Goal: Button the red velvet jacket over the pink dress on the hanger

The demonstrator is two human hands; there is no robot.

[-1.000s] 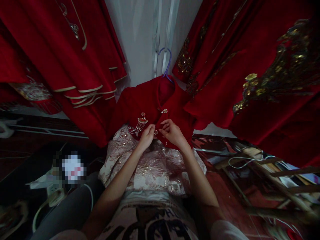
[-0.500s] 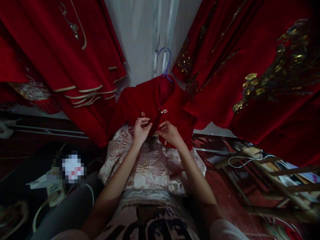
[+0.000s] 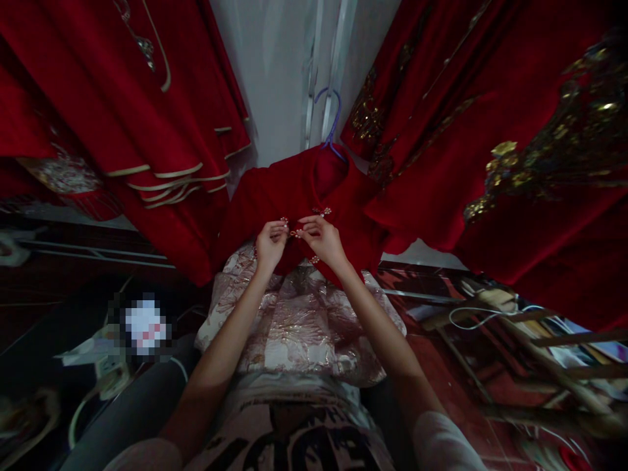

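- Nearest the camera, the person's printed shirt [image 3: 294, 438] fills the bottom edge, and both bare forearms reach up and away from it.
- A pale cloth [image 3: 294, 327] shot with gold thread lies bunched across the lap, under the forearms.
- Low on the left, a power strip [image 3: 110, 379] with a pale cord sits on the dark floor. On the right, a thin white cable [image 3: 471, 314] loops over wooden slats [image 3: 564, 340].
- The left hand [image 3: 269, 242] is curled, its thumb and forefinger pinched tight on a clasp [image 3: 293, 233], the other fingers folded toward the palm.
- The right hand [image 3: 321, 239] meets it from the other side, its fingertips closed on the same clasp, so the two hands nearly touch.
- The clasp, small and beaded, sits on the front of a red jacket [image 3: 255, 196], at chest height just below the collar and between the two hands.
- A second beaded button [image 3: 324, 211] shows just above the right hand's fingers, near the collar.
- The jacket hangs from a purple hanger [image 3: 330, 111], and its lower edge rests on the pale cloth.
- Behind the hanger stands a white wall [image 3: 275, 78].
- Red robes with pale trim [image 3: 122, 98] hang on the left, and red robes with gold embroidery [image 3: 515, 131] hang on the right, framing the jacket.
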